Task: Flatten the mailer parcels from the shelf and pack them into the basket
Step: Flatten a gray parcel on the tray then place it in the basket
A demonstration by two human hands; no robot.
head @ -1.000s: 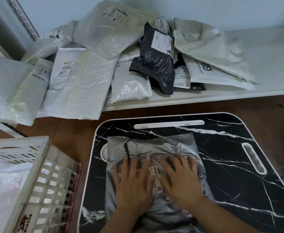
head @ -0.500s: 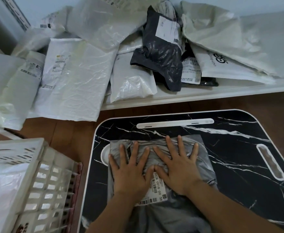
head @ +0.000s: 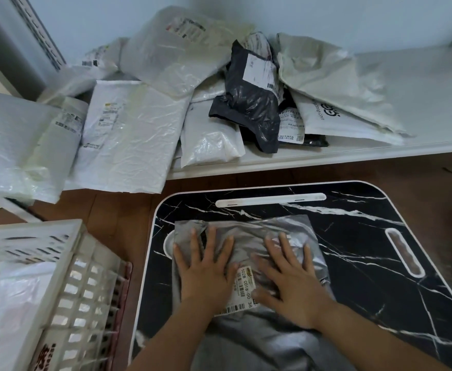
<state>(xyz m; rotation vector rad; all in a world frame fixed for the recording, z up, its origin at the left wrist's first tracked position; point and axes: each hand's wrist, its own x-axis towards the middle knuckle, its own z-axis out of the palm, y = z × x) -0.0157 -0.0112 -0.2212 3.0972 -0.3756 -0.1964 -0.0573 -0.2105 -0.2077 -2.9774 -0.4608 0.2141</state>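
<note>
The grey mailer [head: 249, 263] is lying flat-ish on the black marble-look desk [head: 353, 236], near its left side, with its far edge running roughly parallel to the white slot [head: 270, 199] at the back of the desk. Both hands are on top of it, palms down, fingers spread wide, not gripping anything, just pressing on the plastic. The left hand [head: 206, 274] covers the left part of the mailer; its fingertips come close to the far edge. The right hand [head: 291, 287] sits on the right half, and its little finger is near the mailer's right edge. Between the two hands you can see the white shipping label [head: 242, 293] with a barcode; both thumbs lie right beside it. The near end of the mailer is bunched up and wrinkly under the forearms.

Off the desk's left side there's a white slatted basket [head: 67, 277] on the wooden floor [head: 118, 218], with a white parcel [head: 8, 298] already in it.

Beyond the desk is the white shelf [head: 406, 103], with a heap of parcels on its left and middle: mostly white ones, such as a big crinkled white mailer [head: 134, 135], plus a black mailer [head: 251, 103] with a label slumped on top of the pile.
</note>
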